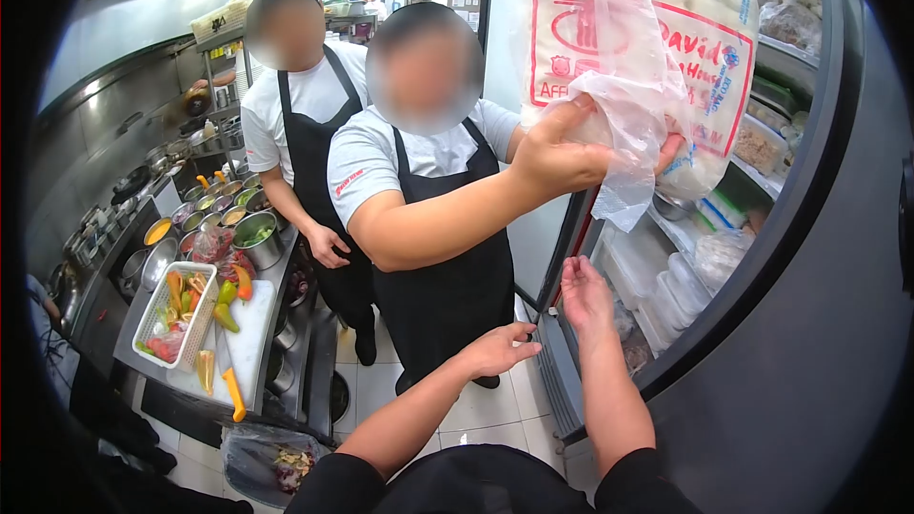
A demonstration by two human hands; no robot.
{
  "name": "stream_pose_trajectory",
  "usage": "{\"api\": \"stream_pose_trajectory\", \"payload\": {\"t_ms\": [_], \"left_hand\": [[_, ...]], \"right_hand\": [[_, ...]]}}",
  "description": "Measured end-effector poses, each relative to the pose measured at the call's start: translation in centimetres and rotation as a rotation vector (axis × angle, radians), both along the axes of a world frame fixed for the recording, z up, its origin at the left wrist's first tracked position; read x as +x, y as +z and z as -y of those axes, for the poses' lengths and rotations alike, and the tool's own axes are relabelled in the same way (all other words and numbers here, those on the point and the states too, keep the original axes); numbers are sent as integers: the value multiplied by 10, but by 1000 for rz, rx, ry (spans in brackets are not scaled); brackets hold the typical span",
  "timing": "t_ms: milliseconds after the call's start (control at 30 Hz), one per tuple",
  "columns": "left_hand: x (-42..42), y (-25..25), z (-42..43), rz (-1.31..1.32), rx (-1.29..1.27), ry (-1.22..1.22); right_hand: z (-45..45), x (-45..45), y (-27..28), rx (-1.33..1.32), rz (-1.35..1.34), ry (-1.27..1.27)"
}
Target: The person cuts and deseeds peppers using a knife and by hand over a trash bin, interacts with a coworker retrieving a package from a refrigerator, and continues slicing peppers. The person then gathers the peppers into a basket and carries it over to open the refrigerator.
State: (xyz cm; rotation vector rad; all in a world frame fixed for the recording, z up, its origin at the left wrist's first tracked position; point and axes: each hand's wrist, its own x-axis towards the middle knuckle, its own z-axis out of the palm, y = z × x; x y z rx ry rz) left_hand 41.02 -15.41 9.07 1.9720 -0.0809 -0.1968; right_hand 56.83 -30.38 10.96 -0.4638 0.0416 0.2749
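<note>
My left hand [497, 350] is held out in front of me, palm turned inward, fingers stretched and holding nothing. Beside it, my right hand [586, 297] is raised near the fridge opening, fingers slightly bent and empty. Above both hands, a co-worker's hand [571, 148] supports a large clear plastic bag [638, 48] with red and blue print and pale, bulky contents. Neither of my hands touches the bag. The loose end of its plastic hangs down over the co-worker's fingers.
An open fridge [657, 257] with bagged and boxed food stands at right. Two co-workers in black aprons [443, 228] face me. At left, a counter holds a cutting board [249, 324], a yellow-handled knife [234, 392], a vegetable basket [181, 309] and peppers. A lined bin [252, 466] sits below.
</note>
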Motion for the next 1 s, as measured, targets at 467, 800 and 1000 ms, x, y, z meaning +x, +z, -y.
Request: {"api": "stream_pose_trajectory", "payload": {"t_ms": [467,800,1000], "left_hand": [[-18,-27,-27,-383,-395,80],[-1,-43,12,-480,-690,118],[9,-28,45,-551,-789,52]], "right_hand": [[24,-15,-67,-495,-85,278],[36,-39,-79,-323,34,333],[70,-57,-59,-440,-74,390]]}}
